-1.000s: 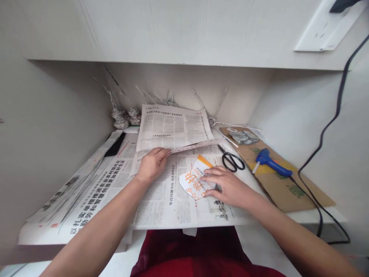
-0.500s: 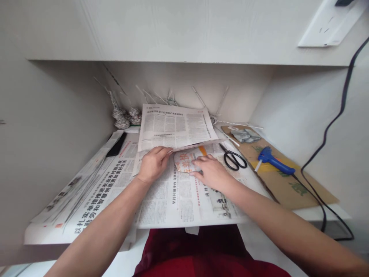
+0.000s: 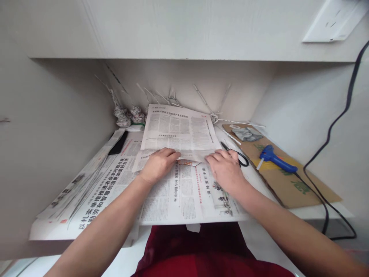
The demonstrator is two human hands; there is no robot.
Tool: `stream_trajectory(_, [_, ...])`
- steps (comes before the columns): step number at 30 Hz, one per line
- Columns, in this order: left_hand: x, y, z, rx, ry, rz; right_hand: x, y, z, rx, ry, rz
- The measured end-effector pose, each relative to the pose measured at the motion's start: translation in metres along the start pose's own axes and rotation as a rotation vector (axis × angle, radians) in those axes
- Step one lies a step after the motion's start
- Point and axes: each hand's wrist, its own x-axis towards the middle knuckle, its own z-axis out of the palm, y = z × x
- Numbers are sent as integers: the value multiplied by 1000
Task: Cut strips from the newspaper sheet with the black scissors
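Observation:
A loose newspaper sheet [image 3: 180,127] lies over the newspapers covering the tabletop. My left hand [image 3: 161,163] has its fingers closed on the sheet's near edge, left of the middle. On the right, my right hand [image 3: 226,167] has its bent fingers closed on the same edge; its thumb is hidden. Between the hands, a piece with orange print [image 3: 188,162] pokes out from under the edge, mostly covered. Black-handled scissors [image 3: 243,158] lie just beyond my right hand, partly hidden by it.
A blue glue gun [image 3: 276,159] and a grey crumpled cloth [image 3: 247,134] rest on cardboard [image 3: 302,188] at the right, with a black cable [image 3: 331,132] beside them. Woven paper pieces [image 3: 122,115] stand along the back. A dark flat object [image 3: 117,144] lies at the left.
My right hand has let go of the orange-printed piece and moved right onto the sheet's edge. The raised near edge has come down, covering most of that piece.

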Motion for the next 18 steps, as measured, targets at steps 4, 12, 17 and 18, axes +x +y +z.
stream_trajectory(4, [-9, 9, -13, 63, -118, 72, -12, 9, 4, -48, -77, -38])
stream_trajectory(12, [-69, 39, -39, 66, -211, 129, -73, 2, -5, 91, -129, -162])
stream_trajectory(17, [-90, 54, -47, 70, -166, 101, -96, 4, -14, 158, -76, -157])
stream_trajectory(18, [-93, 56, -49, 63, -168, 90, -98, 5, -15, 168, -62, -155])
